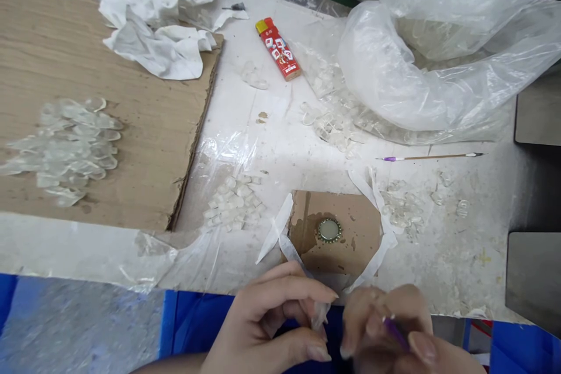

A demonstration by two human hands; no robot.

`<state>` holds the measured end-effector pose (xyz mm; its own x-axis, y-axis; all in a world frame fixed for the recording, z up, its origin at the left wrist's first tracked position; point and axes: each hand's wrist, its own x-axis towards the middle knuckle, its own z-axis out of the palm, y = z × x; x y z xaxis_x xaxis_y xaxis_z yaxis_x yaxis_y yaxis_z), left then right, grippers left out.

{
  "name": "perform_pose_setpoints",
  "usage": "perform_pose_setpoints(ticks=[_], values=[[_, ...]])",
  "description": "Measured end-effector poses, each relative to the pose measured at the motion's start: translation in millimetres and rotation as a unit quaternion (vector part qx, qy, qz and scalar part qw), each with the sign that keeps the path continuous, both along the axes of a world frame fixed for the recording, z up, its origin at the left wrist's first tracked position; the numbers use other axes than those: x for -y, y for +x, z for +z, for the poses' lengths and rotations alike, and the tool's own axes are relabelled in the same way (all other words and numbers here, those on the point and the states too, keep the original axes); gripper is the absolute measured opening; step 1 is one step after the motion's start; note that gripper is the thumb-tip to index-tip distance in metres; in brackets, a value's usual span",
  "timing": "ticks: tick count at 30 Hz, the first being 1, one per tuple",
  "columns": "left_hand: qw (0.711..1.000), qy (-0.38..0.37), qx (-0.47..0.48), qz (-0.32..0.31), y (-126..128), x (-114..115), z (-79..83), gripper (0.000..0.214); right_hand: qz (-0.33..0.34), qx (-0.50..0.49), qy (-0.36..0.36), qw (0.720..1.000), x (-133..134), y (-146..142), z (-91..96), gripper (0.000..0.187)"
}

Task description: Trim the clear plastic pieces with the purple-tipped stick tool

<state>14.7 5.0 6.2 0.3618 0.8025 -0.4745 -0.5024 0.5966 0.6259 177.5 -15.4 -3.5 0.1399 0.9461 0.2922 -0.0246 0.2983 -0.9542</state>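
Note:
In the head view my left hand (272, 315) pinches a small clear plastic piece (321, 314) between thumb and fingers at the table's front edge. Right beside it, my right hand (394, 327) is closed around a thin stick with a purple part (395, 333); its tip is hidden and the hand is slightly blurred. Just beyond both hands, a bottle cap (329, 230) holding pale liquid rests on a taped-down cardboard square (363, 245). Small translucent pieces (234, 201) are heaped left of that square, and clear pieces (403, 207) lie scattered to its right.
A large cardboard sheet (149, 146) at left carries a pile of clear plastic pieces (74, 146) and crumpled white cloth (175, 41). Farther back are a red lighter (280, 52) and a big plastic bag (394, 82). A thin brush (432, 156) lies at right.

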Motion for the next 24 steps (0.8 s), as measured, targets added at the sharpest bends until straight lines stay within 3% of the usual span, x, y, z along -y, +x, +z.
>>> perform_pose_setpoints(ticks=[2, 5, 7, 12, 18, 24], values=[[1.000, -0.015, 0.024, -0.010, -1.3, 1.5, -0.7, 0.025, -0.012, 0.065, 0.001, 0.998, -4.4, 6.2, -0.9, 0.037], [0.998, -0.026, 0.059, -0.015, -1.7, 2.2, -0.9, 0.024, 0.047, 0.167, -0.019, 0.985, -13.5, 14.6, -1.1, 0.034], [0.997, -0.025, 0.075, -0.018, -1.5, 2.9, -0.7, 0.024, 0.084, 0.181, -0.030, 0.980, -18.9, 18.2, -1.6, 0.029], [0.998, -0.006, 0.063, -0.026, -0.6, 3.7, -0.5, 0.029, 0.134, 0.087, -0.011, 0.987, -24.4, 16.7, -7.1, 0.015], [0.998, 0.067, -0.006, -0.004, 4.5, -2.1, 2.6, 0.018, 0.170, -0.024, -0.020, 0.985, -25.2, 10.0, -11.9, 0.010], [0.997, -0.009, 0.077, -0.022, 4.5, 6.7, 5.5, 0.025, 0.212, -0.090, -0.061, 0.971, -24.6, 5.8, -8.6, 0.019]])
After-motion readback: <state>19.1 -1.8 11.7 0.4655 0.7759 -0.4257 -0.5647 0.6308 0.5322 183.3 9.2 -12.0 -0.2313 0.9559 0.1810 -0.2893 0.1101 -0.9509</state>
